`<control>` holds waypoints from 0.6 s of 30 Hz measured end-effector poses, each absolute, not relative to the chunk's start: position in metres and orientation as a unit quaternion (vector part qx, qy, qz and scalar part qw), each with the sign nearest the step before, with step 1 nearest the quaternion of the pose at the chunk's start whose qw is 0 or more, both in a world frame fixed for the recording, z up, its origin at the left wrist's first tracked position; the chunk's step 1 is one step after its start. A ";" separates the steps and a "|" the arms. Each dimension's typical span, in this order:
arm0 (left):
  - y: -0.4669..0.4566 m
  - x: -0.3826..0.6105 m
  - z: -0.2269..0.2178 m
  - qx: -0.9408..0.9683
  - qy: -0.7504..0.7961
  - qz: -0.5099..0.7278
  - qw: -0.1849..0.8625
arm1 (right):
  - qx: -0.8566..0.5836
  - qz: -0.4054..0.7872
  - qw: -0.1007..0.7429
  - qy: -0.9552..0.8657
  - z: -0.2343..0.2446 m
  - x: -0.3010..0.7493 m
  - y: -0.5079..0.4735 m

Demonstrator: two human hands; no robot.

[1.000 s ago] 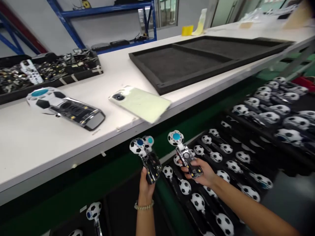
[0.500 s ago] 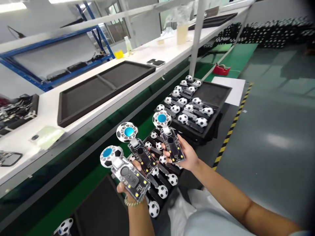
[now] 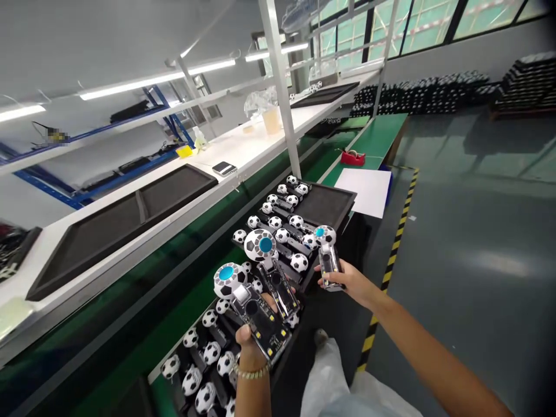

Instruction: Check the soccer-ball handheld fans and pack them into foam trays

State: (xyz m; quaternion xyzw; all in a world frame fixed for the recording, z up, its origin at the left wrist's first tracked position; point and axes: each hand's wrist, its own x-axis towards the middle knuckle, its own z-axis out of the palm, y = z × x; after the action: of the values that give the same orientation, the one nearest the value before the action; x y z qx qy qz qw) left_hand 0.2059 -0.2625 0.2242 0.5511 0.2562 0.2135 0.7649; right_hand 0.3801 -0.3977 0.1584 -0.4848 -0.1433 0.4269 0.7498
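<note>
My left hand (image 3: 251,350), with a beaded bracelet at the wrist, is closed around two handheld gadgets. Each has a soccer-ball head with a blue disc and a clear body showing a dark circuit board with yellow-white squares; one gadget (image 3: 264,325) lies nearer me, the other gadget (image 3: 278,285) just beyond it. In my right hand (image 3: 353,281), fingers wrapped round its body, is a third such gadget (image 3: 330,265). It is held over the near right edge of a black tray (image 3: 328,202) carrying rows of similar soccer-ball gadgets.
More soccer-ball gadgets (image 3: 211,353) lie in rows below my left hand. To the left runs a white bench (image 3: 243,150) with a black divided tray (image 3: 174,191). Beyond stand a red tape dispenser (image 3: 353,157) and a white sheet (image 3: 365,188). Yellow-black floor tape (image 3: 391,260) runs at right.
The view has swung right and up. My right hand has moved away from the left with its gadget, towards the farther tray. My left hand still grips its two gadgets.
</note>
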 end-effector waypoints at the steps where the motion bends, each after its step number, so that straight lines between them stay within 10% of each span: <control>1: -0.255 0.215 0.219 0.546 0.243 0.225 0.770 | -0.515 0.408 0.742 -0.133 0.149 0.402 -0.391; 18: -0.165 0.380 0.165 0.451 0.252 0.211 0.830 | -0.828 0.235 0.332 -0.387 0.078 0.637 -0.251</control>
State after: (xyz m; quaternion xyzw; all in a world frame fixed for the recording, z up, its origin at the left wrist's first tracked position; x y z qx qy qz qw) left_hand 0.3805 -0.1652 0.1651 0.4514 0.2516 0.2112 0.8296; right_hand 0.6367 -0.2511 0.0776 -0.8275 -0.3869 0.2349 0.3321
